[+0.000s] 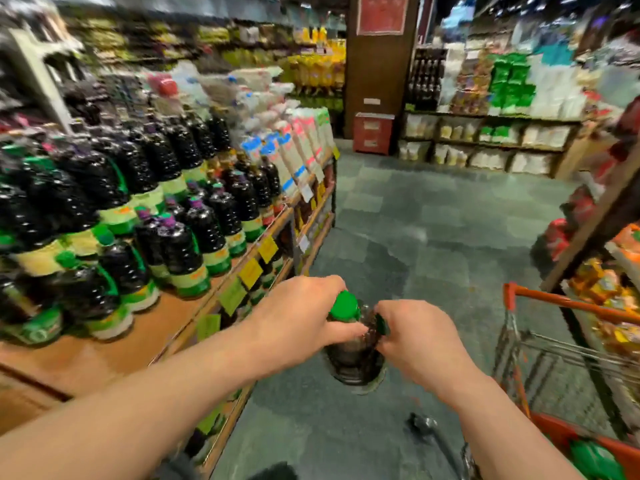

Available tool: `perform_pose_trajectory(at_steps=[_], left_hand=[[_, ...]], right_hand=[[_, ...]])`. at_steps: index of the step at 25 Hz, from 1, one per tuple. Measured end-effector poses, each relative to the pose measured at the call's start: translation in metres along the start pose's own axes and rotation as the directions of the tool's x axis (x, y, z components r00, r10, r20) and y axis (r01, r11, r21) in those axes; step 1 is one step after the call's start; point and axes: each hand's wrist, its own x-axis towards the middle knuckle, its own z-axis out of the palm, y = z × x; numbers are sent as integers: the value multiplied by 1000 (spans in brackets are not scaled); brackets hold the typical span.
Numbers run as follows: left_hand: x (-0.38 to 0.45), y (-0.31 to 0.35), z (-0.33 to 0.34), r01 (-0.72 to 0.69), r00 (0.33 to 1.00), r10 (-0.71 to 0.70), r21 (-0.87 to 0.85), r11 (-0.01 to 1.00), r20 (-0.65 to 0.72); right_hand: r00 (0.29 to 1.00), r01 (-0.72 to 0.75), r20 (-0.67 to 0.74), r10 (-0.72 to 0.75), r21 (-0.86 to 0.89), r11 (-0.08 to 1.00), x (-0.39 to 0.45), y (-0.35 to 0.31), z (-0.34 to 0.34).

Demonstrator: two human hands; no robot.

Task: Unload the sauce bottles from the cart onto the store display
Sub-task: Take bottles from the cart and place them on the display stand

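Observation:
I hold one dark sauce bottle (pixel 353 351) with a green cap over the aisle floor, just right of the display. My left hand (pixel 301 313) grips its neck below the cap. My right hand (pixel 412 344) grips the green handle on the bottle's right side. The wooden store display (pixel 104 351) on the left carries several rows of the same dark bottles (pixel 180 251) with green labels. The orange cart (pixel 568 348) stands at the right; a green cap (pixel 588 459) shows in its lower corner.
Bare wood shows at the display's front, left of my forearm. Yellow and green price tags (pixel 251 271) hang along the shelf edge. Grey floor runs ahead to a brown pillar (pixel 381 64) and far shelves. A snack shelf (pixel 609 271) flanks the cart on the right.

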Motion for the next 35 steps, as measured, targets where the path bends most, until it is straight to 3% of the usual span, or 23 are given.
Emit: perform_pose_trajectory(at_steps=[6,12,18,20,25,30,35], left_hand=[[-95,-95,-24,281,959,-274,334,900,-70],[-130,-174,-39,473,881,-442,337,814,-167],[-87,-254,-38,623,782,-571,368,691,-250],[-61,-277,-35,678,732,-641,342,651,-230],[20,-350,-21,820,524,-849,306,484,-63],[55,-399,-15,897,435,-895,139,420,-101],[69,-444,-5,924,375,-923,112,365,-88]], right_hand=[[942,317,72,-326,118,941,43,-137,65],[831,521,113,-545,184,834,108,-222,97],[713,661,100,-694,235,712,223,-253,128],[687,691,93,-721,225,687,262,-256,142],[616,744,202,-762,170,646,366,-265,174],[574,760,179,-799,246,601,432,-282,201],[595,735,212,-775,247,632,463,-306,236]])
